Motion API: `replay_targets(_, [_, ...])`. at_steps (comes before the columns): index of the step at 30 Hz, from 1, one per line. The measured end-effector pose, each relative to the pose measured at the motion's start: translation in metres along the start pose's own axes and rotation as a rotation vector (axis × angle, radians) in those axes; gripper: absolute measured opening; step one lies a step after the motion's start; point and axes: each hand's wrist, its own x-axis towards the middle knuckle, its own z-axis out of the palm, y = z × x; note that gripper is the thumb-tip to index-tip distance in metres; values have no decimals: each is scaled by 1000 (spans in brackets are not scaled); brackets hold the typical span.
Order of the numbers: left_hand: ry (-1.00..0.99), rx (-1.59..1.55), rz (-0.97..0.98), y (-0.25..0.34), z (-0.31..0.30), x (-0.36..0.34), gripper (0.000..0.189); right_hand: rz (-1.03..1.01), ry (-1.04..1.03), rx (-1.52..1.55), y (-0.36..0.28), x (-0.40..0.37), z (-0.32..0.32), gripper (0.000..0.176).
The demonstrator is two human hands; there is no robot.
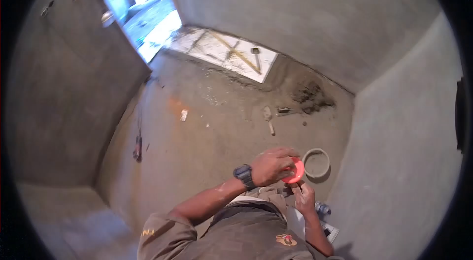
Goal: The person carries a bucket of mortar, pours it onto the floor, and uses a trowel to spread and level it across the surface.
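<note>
A round pink-red object (296,173), perhaps a lid or small bowl, is between my two hands in front of my torso. My left hand (273,165), with a dark watch on its wrist, has its fingers curled over the object's upper left side. Below it, the fingers of my right hand (304,196) touch the lower edge. What lies under my left fingers is hidden. Just right of the pink-red object stands a round pale bucket (316,163) with grey material inside.
A trowel (269,120), another tool (284,111) and a dark mortar heap (313,97) lie ahead on the floor. White tiles (263,65) run toward the doorway. A power tool (138,149) lies left. A bottle (322,208) is beside my right forearm.
</note>
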Motion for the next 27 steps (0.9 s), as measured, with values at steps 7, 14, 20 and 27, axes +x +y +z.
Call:
replay_targets(7, [453,-450,-350,-21,-74,-28,19,-144,25,-93,-77,-11,-41,18])
replay_targets(14, [450,-384,-822,-131,-103,-122,13,-404,-46,-204,-187,-47,-89,13])
replay_targets(20, [344,-252,-1139,-193,-62,-249,22,-668,-110,-299,-236,-71,-116,16])
replay_targets(27, [140,-175,-1471,-218,-35,-376,25,-912,96,184,-235,-65,-97,18])
